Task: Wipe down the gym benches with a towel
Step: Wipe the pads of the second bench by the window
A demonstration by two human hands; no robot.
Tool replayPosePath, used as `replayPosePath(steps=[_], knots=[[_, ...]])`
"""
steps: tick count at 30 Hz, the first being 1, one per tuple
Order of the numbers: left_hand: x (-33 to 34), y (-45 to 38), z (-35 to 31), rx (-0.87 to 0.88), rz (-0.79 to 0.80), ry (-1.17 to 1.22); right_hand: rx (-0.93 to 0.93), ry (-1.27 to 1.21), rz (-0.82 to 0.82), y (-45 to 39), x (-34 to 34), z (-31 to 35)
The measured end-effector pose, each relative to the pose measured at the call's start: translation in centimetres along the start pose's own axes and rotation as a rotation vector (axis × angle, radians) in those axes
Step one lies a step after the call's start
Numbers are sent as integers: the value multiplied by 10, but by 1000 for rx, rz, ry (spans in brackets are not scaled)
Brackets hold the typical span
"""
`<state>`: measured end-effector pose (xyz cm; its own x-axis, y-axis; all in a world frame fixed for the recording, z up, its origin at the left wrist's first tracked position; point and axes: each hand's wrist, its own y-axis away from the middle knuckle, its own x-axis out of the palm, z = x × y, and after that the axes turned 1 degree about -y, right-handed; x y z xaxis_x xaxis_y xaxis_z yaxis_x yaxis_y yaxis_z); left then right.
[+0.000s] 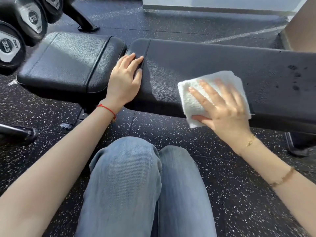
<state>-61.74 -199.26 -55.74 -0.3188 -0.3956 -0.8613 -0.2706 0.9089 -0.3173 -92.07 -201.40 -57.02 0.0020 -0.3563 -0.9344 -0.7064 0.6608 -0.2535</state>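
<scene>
We see the bench (196, 65) running left to right across the view, its long axis roughly level and tilting slightly down toward the right. It has two black pads: a short seat pad (68, 60) on the left and a long back pad (222, 69) on the right, separated by a narrow gap.

The towel (193, 98), white and folded to a rough square, lies flat on the near half of the back pad, with its lower corner hanging over the near edge.

The right hand (222, 106) presses on the towel with fingers straight and spread, pointing up and to the left. The thumb appears to tuck under the towel's lower edge, though motion blur makes this uncertain.

The left hand (126, 79) rests flat on the left end of the back pad, just beside the gap, fingers extended and holding nothing.

Dark spots (295, 77) mark the back pad to the right of the towel.

Dumbbells (20, 31) sit at the upper left. The floor (222, 185) is black, speckled rubber.
</scene>
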Motion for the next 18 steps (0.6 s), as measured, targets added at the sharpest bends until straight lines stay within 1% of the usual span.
replayPosePath(steps=[3,7,10,13,15,18], knots=[[2,-2,0,5,-3,-14,-7,-10,44,-14,-3,6],[2,-4,2,16,-5,-11,-44,9,45,-53,-5,62],[1,-4,4,38,6,-7,-21,-9,37,-60,-2,76],[2,-4,4,47,-2,-14,-16,-14,-5,-38,4,48],[2,-4,4,40,-10,-22,30,-71,-48,-21,5,20],[3,-4,2,34,-25,-29,123,-171,27,-13,-1,-9]])
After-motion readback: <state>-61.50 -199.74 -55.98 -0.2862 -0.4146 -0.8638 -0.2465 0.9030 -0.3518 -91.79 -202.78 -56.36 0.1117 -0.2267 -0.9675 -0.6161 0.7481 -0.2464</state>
